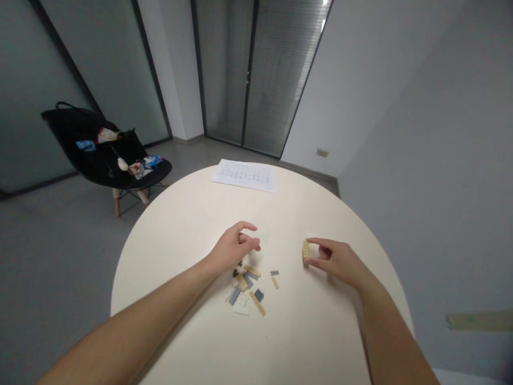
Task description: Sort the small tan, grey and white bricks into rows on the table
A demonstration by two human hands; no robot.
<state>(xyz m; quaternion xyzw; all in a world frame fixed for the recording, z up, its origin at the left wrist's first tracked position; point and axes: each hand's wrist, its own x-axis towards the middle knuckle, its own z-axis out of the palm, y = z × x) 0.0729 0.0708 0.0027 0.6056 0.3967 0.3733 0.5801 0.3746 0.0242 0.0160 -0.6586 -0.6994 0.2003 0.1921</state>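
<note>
My left hand [234, 247] hangs just above a loose heap of small plastic building bricks [244, 289], its fingers curled but apart with nothing visible between them. The heap mixes tan, grey and white pieces, including a long tan plate [257, 303]. My right hand [332, 261] lies to the right of the heap, with its thumb and fingers pinching the sides of a tan brick plate [306, 250]. Its lower end seems close to the tabletop. Just right of the heap lie a small grey piece [274, 272] and a small tan piece [274, 283], both apart from either hand.
The bricks lie on a round cream table [308, 326]. A printed sheet of paper [244, 175] lies near its far edge. Beyond the table's left edge stands a black chair [100, 166] holding a bag and assorted items. Glass doors and walls stand behind.
</note>
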